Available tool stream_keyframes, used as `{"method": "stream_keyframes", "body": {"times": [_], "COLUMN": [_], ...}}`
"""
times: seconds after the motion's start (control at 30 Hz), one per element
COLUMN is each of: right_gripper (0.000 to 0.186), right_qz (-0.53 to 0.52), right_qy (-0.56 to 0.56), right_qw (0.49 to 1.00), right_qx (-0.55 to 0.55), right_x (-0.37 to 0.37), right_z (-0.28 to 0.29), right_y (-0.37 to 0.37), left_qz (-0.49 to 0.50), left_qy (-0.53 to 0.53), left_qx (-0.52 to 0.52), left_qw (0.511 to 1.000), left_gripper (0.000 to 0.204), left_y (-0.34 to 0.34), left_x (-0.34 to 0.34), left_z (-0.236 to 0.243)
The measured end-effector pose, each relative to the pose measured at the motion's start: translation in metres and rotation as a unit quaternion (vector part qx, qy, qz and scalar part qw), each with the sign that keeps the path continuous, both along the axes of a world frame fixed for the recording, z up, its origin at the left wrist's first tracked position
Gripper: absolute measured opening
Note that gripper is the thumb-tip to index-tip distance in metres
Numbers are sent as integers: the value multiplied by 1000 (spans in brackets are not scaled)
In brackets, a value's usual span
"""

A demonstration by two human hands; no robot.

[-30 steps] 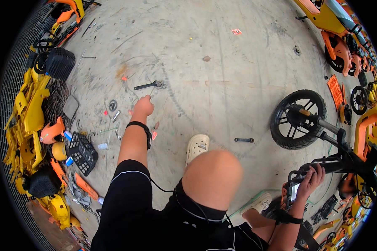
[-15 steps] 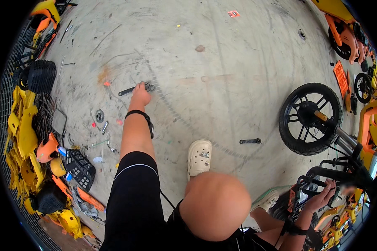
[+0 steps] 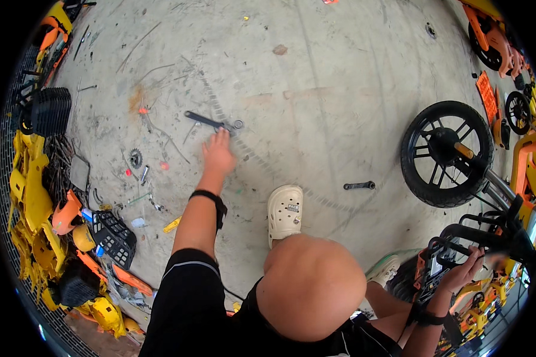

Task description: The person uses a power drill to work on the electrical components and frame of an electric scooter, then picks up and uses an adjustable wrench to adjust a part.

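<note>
My left hand (image 3: 219, 156) reaches down over the concrete floor, its fingers closed at the right end of a long dark wrench (image 3: 202, 119). A small metal ring (image 3: 238, 124) shows right beside that end. Blur hides the exact finger grip. At the lower right, my right hand (image 3: 463, 271) is closed around a black metal tube (image 3: 452, 260) of a scooter frame. That scooter's front wheel (image 3: 446, 153), with a black tire and spokes, lies to the right. A dark crank arm (image 3: 360, 185) rests on the floor between my left hand and the wheel.
Yellow plastic panels (image 3: 33, 184), a black basket (image 3: 114, 241) and orange parts pile along the left. A small sprocket (image 3: 136, 158) and loose bits lie left of my hand. More yellow and orange scooter parts (image 3: 524, 172) line the right. My beige clog (image 3: 285, 209) stands below centre.
My left hand has moved right and nearer to me. The wrench has turned and shifted right with the ring. My right hand stays on the tube.
</note>
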State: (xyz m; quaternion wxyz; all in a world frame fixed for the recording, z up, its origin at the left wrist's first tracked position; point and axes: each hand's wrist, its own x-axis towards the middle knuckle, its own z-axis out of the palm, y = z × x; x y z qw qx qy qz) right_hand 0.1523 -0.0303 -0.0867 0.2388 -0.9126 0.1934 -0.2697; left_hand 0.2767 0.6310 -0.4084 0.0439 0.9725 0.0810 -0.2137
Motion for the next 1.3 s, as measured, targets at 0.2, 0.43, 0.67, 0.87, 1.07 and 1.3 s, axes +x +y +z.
{"method": "stream_keyframes", "body": {"times": [0.2,0.43,0.67,0.87,1.07,1.3], "right_gripper": [31,30,31,30,25,18], "right_qz": [-21,-34,-56,-49,-74,-28], "right_qy": [-8,-3,-6,39,0,-51], "right_qw": [1000,998,998,987,987,980], "right_qx": [-9,-46,-39,-147,-142,-192], "right_x": [-5,-1,1,11,13,27], "right_z": [-5,-10,-16,-8,-12,4], "right_y": [-9,-5,-3,13,21,32], "left_qz": [-111,-308,-446,-452,-315,77], "left_qy": [-54,-133,17,92,169,198], "left_qx": [-139,-78,31,92,-18,-310], "left_qw": [983,939,894,883,934,927], "left_gripper": [54,44,23,20,19,21], "left_y": [-40,-41,-57,-44,-29,11], "left_x": [-38,-2,35,31,1,-78], "left_z": [22,-3,1,1,82,138]}}
